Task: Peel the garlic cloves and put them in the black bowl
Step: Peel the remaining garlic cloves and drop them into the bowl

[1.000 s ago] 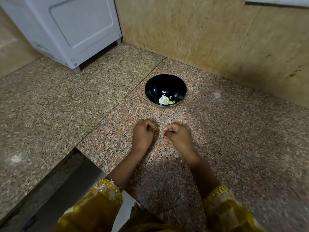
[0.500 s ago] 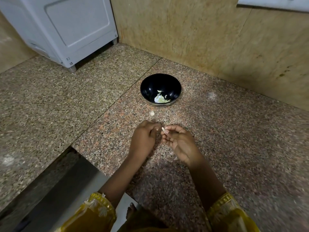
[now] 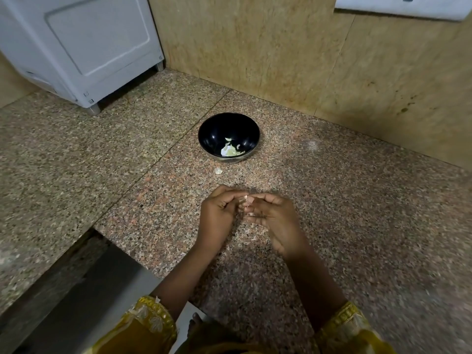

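This looks like a home, down at floor level in a kitchen or utility corner. A speckled granite floor [image 3: 357,226] meets beige stone wall panels [image 3: 255,47]. A white appliance [image 3: 84,42] stands on short feet, and a black bowl [image 3: 217,129] holding garlic pieces [image 3: 231,150] sits on the floor.

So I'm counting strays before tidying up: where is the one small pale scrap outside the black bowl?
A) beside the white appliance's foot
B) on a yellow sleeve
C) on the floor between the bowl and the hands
C: the pale scrap lies on the granite floor just short of the black bowl, apart from it, beyond the left hand and right hand pinching a garlic clove.
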